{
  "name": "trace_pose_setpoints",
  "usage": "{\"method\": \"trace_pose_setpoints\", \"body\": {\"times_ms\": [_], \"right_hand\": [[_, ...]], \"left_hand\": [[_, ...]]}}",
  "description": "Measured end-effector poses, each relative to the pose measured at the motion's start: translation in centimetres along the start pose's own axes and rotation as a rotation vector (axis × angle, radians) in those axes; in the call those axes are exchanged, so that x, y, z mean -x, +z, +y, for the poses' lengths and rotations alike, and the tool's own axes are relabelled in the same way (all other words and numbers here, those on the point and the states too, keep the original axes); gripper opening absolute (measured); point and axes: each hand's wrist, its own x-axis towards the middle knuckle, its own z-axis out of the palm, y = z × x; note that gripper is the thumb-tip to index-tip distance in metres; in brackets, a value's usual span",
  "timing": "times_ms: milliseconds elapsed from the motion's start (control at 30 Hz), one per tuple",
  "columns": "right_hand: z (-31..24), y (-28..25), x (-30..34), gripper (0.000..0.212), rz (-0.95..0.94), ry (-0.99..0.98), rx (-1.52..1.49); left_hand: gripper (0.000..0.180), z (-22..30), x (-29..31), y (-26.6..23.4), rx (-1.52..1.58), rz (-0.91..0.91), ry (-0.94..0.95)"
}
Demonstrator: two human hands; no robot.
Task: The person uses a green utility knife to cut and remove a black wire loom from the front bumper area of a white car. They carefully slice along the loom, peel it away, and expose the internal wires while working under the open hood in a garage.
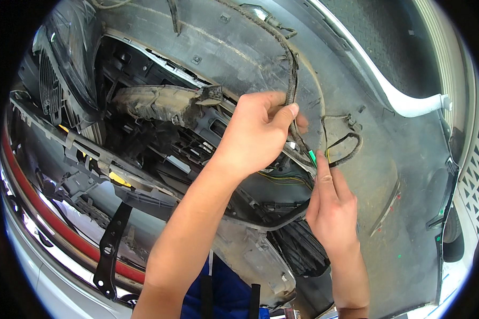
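A dusty, dark wiring harness (293,69) runs down from the upper middle along the inner side of a large grey plastic car bumper cover (378,175). My left hand (255,133) is closed round it, with the thumb on top. Lower down, my right hand (332,204) pinches the harness beside a green band (312,156); its thumb is partly hidden. Between the hands a small white piece (292,144) sits on the harness. Thin green and yellow wires (287,177) fan out to the left, and a looped cable branch (355,150) lies to the right.
A mud-coated housing (159,103) and a dark lamp-like unit (72,64) are at the left. Nearer stand a black perforated bracket (110,250) and a long red bar (53,207). A white curved edge (410,106) bounds the upper right. Blue clothing (223,297) shows below.
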Motion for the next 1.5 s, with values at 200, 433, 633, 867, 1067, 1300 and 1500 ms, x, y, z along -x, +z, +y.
{"method": "trace_pose_setpoints", "body": {"times_ms": [200,433,633,867,1067,1300,1500], "right_hand": [[2.9,2.0,0.9,0.063,-0.034,-0.106,0.074],[5.4,5.3,0.2,0.062,-0.102,-0.199,0.056],[5.4,7.6,-0.9,0.067,-0.11,-0.245,0.099],[5.6,8.0,-1.0,0.068,-0.121,-0.256,0.203],[6.5,8.4,-1.3,0.066,-0.15,-0.262,0.161],[6.8,8.8,-1.1,0.066,-0.157,-0.258,0.167],[7.6,9.1,-0.7,0.069,-0.151,-0.266,0.17]], "left_hand": [[0.021,-2.2,0.0,1.1,0.048,0.075,-0.076],[0.021,-5.0,0.3,1.4,-0.076,0.28,-0.203],[0.02,-5.6,0.6,0.6,-0.489,0.457,-0.162],[0.023,-6.5,-0.5,0.1,-0.426,0.463,-0.205],[0.026,-7.4,-1.2,0.0,-0.286,0.448,-0.347],[0.025,-8.5,-1.6,-0.2,-0.262,0.476,-0.349],[0.023,-9.7,-2.1,-0.2,-0.236,0.505,-0.324]]}}
